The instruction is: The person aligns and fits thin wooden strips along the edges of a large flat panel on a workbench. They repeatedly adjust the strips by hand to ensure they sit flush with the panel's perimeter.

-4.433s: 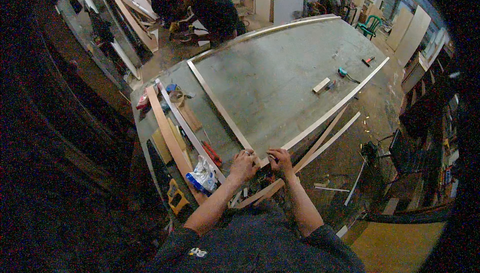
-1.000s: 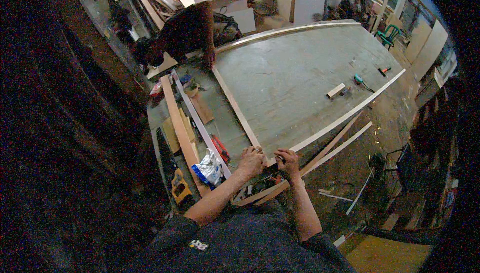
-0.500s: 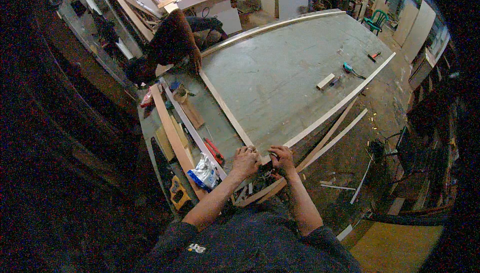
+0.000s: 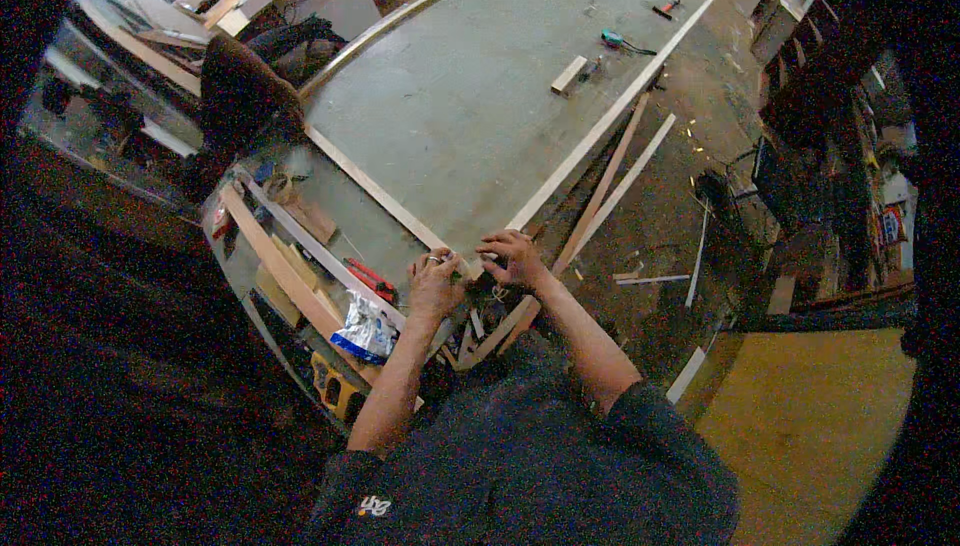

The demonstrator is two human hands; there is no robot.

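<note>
While one grey tabletop (image 4: 430, 126) is filling the middle, three pale wooden strips (image 4: 378, 191) are bordering it at eight, eleven and three o'clock. Two are converging at six, where the left hand (image 4: 435, 288) and right hand (image 4: 515, 261) are curling over the ends, probably steadying them; whether either is pinching, I cannot tell. One wood block (image 4: 569, 75) is lying at two.

A small white logo (image 4: 374, 506) marks the shirt (image 4: 540, 446) and blurred lettering (image 4: 890, 215) a red packet (image 4: 892, 230), neither legible.
</note>
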